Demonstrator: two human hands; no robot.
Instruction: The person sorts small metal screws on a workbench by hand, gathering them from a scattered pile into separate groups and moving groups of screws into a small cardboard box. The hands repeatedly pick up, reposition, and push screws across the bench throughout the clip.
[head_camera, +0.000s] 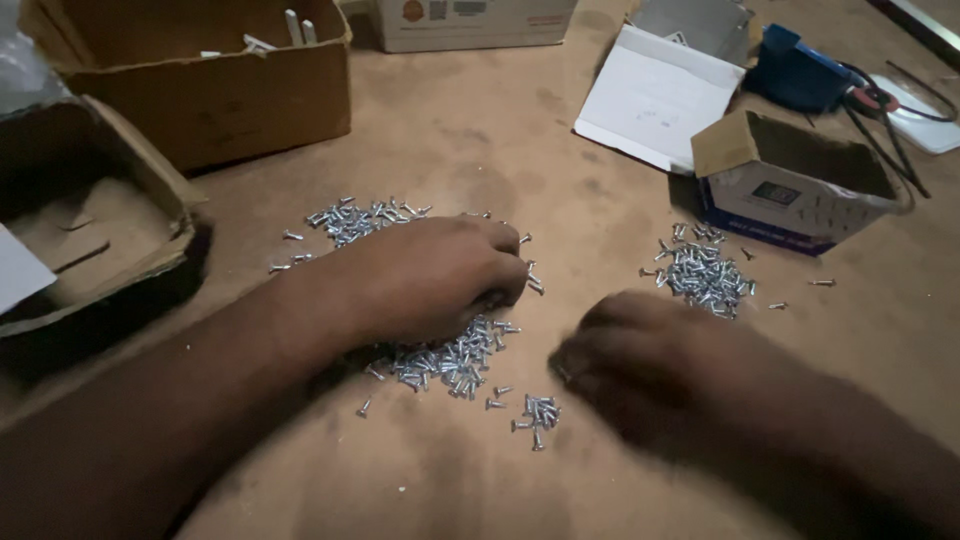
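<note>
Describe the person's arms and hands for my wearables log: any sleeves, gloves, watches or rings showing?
Both arms are bare in view, with no sleeve reaching the forearms. The left hand wears no glove, and no watch or band shows at its wrist. The right hand is also ungloved, but it is blurred, so rings cannot be ruled out there. No markings show.

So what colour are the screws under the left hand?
Shiny silver screws under the left hand; head view.

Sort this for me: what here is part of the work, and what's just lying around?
In use: left hand on the big screw pile; right hand, blurred; small screw pile; open screw box.

Lying about: cardboard boxes; white sheet; blue tool.
</note>
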